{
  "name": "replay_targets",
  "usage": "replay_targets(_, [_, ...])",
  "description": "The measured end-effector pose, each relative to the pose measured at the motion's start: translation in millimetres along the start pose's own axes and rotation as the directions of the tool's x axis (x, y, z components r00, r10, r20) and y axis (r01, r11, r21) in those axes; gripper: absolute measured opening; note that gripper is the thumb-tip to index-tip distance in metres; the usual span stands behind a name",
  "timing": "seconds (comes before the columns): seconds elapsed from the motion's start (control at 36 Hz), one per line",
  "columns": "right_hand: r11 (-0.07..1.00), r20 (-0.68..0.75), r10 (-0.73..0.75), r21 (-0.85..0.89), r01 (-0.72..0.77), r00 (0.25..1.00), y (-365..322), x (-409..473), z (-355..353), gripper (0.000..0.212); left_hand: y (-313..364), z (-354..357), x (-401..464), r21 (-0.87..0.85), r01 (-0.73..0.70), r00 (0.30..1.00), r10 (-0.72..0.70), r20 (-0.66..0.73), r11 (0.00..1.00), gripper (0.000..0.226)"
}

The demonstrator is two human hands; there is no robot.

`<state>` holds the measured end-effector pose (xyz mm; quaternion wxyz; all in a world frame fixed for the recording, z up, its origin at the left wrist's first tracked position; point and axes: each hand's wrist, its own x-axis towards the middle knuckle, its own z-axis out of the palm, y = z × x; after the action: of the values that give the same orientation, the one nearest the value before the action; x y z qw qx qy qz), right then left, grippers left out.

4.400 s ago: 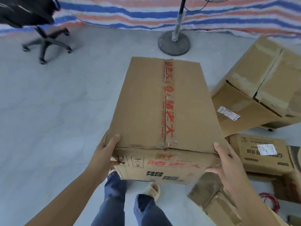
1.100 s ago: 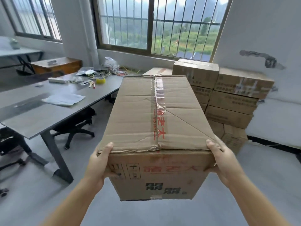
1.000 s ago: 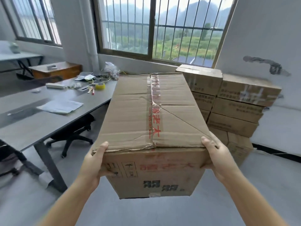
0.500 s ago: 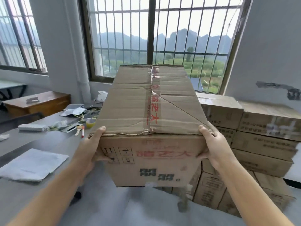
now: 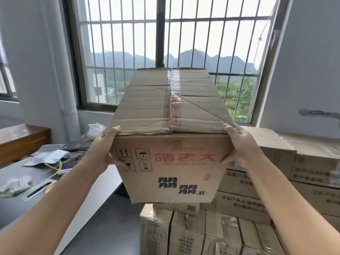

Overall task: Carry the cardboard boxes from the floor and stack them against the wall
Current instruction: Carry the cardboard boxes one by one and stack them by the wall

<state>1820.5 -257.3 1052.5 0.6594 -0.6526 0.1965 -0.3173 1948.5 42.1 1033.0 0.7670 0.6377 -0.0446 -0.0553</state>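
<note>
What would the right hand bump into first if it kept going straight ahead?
Probably the stacked boxes by the wall, just beyond the right hand gripping the carried box; past them is the barred window. Depth is unclear.

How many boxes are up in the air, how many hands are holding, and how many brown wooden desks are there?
Carried box: 1
Hands, left hand and right hand, both gripping it: 2
Wooden desk: 1
Total: 4
The stacked boxes are partly hidden and blurred, so they are not counted.
</note>
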Motion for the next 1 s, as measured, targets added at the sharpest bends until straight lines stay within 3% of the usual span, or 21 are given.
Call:
replay_targets(0.08, [0.999, 0.007, 0.026, -0.023, -0.025, 1.0, -0.7, 52.4, 9.6, 0.048, -3.9, 22.6, 52.0, 0.002, 0.002, 1.0, -0.002, 0.006, 1.0, 0.01])
replay_targets(0.22, [0.988, 0.037, 0.115, -0.106, -0.11, 0.993, 16.4, 123.3, 28.0, 0.026, -14.0, 49.4, 134.1, 0.073, 0.091, 0.994, -0.095, 0.05, 0.993, 0.033])
replay_targets(0.31, [0.98, 0.0, 0.149, -0.136, -0.147, 0.989, 29.5, 155.2, 33.4, 0.018, -14.3, 63.1, 180.7, 0.153, 0.108, 0.976, -0.134, 0.17, 0.982, 0.047])
replay_targets(0.33, [0.98, -0.018, 0.144, -0.138, -0.145, 0.989, 31.1, 165.9, 32.6, 0.02, -10.4, 69.1, 194.3, 0.185, 0.087, 0.968, -0.127, 0.216, 0.979, 0.055])
replay_targets(0.42, [0.974, -0.009, 0.093, -0.208, -0.093, 0.996, 28.1, 192.1, 29.1, 0.053, 10.8, 89.5, 232.6, 0.32, -0.044, 0.961, -0.048, 0.274, 0.946, 0.068])
replay_targets(0.44, [0.964, -0.004, 0.072, -0.256, -0.07, 0.997, 28.0, 198.1, 29.3, 0.058, 16.8, 94.7, 245.7, 0.381, -0.105, 0.96, -0.006, 0.279, 0.919, 0.065])
replay_targets(0.53, [0.922, 0.003, 0.019, -0.388, -0.017, 1.0, 40.7, 216.2, 35.6, 0.063, 21.2, 101.3, 287.9, 0.528, -0.222, 0.938, 0.031, 0.346, 0.82, 0.085])
replay_targets(0.61, [0.843, -0.005, -0.031, -0.537, 0.023, 1.0, 64.4, 232.6, 49.8, 0.067, 10.1, 102.7, 322.4, 0.488, -0.281, 0.93, 0.109, 0.35, 0.826, 0.069])
replay_targets(0.69, [0.832, -0.043, -0.099, -0.551, 0.059, 0.994, 77.4, 249.1, 65.8, 0.061, -7.8, 103.3, 347.6, 0.34, -0.272, 0.906, 0.12, 0.407, 0.9, 0.059])
replay_targets(0.78, [0.813, -0.127, -0.166, -0.578, 0.063, 0.978, 82.6, 266.7, 74.6, 0.054, -46.5, 101.5, 370.4, 0.458, -0.289, 0.879, 0.044, 0.474, 0.841, 0.046])
replay_targets(0.83, [0.792, -0.162, -0.168, -0.61, 0.035, 0.972, 91.9, 277.1, 76.2, 0.057, -79.6, 105.3, 375.8, 0.548, -0.273, 0.901, 0.012, 0.433, 0.791, 0.046])
replay_targets(0.92, [0.769, -0.163, -0.154, -0.64, 0.014, 0.974, 104.3, 286.6, 76.4, 0.068, -106.0, 114.3, 384.7, 0.519, -0.234, 0.932, 0.038, 0.359, 0.822, 0.046])
replay_targets(1.0, [0.749, -0.184, -0.148, -0.662, -0.012, 0.972, 111.3, 299.1, 77.1, 0.071, -109.5, 125.9, 407.0, 0.512, -0.225, 0.929, 0.023, 0.37, 0.829, 0.046])
